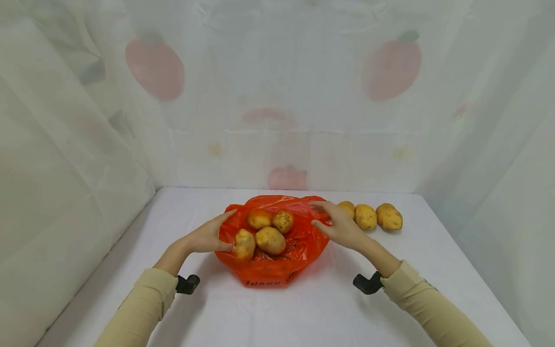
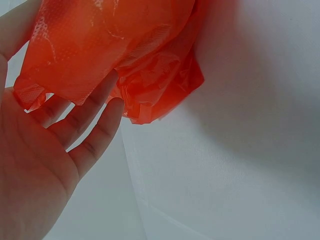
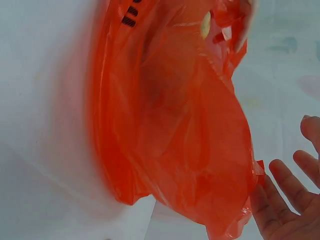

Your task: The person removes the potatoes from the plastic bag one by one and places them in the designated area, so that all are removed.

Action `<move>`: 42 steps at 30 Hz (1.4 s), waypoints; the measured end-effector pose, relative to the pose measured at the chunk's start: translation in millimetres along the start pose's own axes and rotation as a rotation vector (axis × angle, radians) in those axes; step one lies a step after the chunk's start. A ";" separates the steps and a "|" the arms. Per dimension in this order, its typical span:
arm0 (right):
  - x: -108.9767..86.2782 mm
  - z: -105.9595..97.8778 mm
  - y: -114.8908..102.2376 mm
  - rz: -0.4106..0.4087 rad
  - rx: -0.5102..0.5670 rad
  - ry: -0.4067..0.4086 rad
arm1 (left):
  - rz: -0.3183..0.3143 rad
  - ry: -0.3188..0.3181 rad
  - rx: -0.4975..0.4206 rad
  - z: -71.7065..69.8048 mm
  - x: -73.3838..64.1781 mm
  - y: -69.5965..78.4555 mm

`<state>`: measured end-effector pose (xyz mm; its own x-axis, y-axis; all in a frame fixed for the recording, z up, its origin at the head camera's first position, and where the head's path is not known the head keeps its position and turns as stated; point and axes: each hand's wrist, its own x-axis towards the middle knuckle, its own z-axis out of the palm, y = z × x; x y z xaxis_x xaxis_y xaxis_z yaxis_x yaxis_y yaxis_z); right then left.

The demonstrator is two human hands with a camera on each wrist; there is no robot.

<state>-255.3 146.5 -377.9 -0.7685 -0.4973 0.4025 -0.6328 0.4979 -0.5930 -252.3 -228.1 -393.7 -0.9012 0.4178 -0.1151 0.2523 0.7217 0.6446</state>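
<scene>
A red plastic bag (image 1: 299, 255) with dark lettering stands wide-mouthed on the table, several potatoes (image 1: 270, 240) lying inside it. My left hand (image 1: 210, 236) is at the bag's left rim, thumb over the edge by the nearest potato. In the left wrist view its fingers (image 2: 82, 117) are spread and fairly straight against the red plastic. At the right rim is my right hand (image 1: 342, 225), with thumb and fingers apart. The right wrist view shows a finger (image 3: 267, 205) touching the bag's edge, while the thumb (image 3: 311, 131) stays off it.
Three loose potatoes (image 1: 365, 217) sit in a row on the white table (image 1: 277, 318), right of the bag and beyond my right hand. Pale curtains with faded fruit prints (image 1: 277, 86) hang behind the table and at both sides.
</scene>
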 end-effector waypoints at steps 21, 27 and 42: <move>12.6 19.2 -12.6 0.007 0.068 -0.155 | -0.009 0.000 -0.008 -0.2 -1.6 0.1; 15.2 27.4 -11.8 0.035 0.100 -0.257 | -0.013 0.000 -0.008 0.3 -1.7 -0.6; 20.1 45.4 -12.2 0.002 0.079 -0.370 | -0.040 -0.005 -0.009 1.4 -1.5 -1.9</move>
<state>-258.7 98.1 -394.3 -0.6743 -0.7268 0.1306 -0.6111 0.4500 -0.6511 -250.8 -229.3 -395.8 -0.9085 0.3919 -0.1449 0.2130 0.7327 0.6463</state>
